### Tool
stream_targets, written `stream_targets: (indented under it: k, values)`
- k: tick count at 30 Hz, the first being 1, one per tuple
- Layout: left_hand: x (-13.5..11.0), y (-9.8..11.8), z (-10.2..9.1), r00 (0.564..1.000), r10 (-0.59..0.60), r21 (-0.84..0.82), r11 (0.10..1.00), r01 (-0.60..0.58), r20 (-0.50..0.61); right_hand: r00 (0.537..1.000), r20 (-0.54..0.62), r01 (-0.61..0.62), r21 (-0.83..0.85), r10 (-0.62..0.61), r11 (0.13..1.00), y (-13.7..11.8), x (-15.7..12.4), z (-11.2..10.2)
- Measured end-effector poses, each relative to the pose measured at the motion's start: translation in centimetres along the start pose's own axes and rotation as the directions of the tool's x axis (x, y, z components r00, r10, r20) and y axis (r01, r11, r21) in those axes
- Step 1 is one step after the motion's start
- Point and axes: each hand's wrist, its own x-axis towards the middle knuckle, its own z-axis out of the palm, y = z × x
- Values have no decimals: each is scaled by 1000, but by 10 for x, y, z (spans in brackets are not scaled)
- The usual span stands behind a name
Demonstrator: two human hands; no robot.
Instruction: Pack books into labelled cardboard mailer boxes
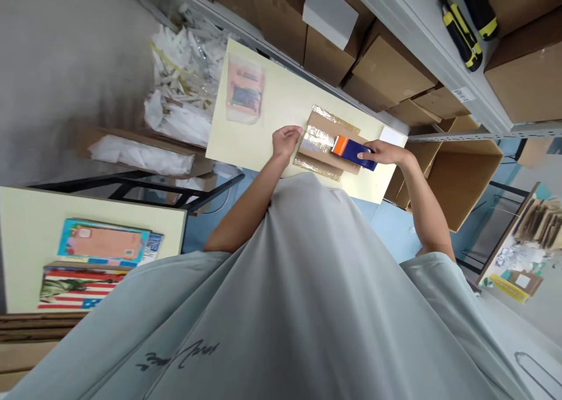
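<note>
A flat brown cardboard piece [327, 119] lies on the cream tabletop, with shiny clear tape along its upper and lower edges. Across its middle runs another glossy clear strip [317, 139]. My left hand [286, 140] is at the left end of this strip, thumb and fingers pinched together on its edge. On the cardboard's right part rests a flat dark-blue item with an orange and white end [353, 152]; its exact kind is unclear. My right hand [383, 153] grips its right end, thumb on top.
A clear packet with pink contents [244, 89] lies on the table's left end. Cardboard boxes [389, 66] line the shelf behind, where box cutters [461, 34] lie. An open carton [461, 180] stands right. Picture books [103, 242] lie on another table.
</note>
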Motion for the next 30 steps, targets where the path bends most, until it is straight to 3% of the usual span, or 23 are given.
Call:
stream_targets:
  k: [2, 5, 8, 10, 15, 21, 25, 30]
  values:
    - [1, -2, 0, 1000, -8, 77, 997, 10, -25, 1000, -13, 9, 5, -9, 1000, 2, 1, 3]
    - [-2, 4, -4, 989, 116, 241, 966, -90, -96, 999, -11, 38, 22, -38, 999, 7, 3, 5]
    - [-13, 20, -4, 972, 234, 351, 911, -216, -11, 997, -11, 74, 56, -73, 996, 14, 5, 7]
    - [-21, 29, 1, 974, 223, 386, 896, -219, 36, 996, -15, 88, 63, -87, 994, 18, 7, 8]
    - [-29, 39, 9, 991, 133, 338, 933, -123, -5, 994, -37, 108, 14, -107, 994, 26, 16, 13]
    - [-26, 42, 10, 988, 146, 391, 913, -119, -40, 983, -10, 184, -10, -184, 983, 32, 25, 12]
    - [-25, 39, 10, 987, 139, 390, 916, -98, -79, 982, 42, 183, 66, -186, 981, 69, 2, 0]
    - [-23, 37, 14, 982, 143, 412, 908, -81, -122, 992, 78, 94, 74, -99, 993, 153, -64, -21]
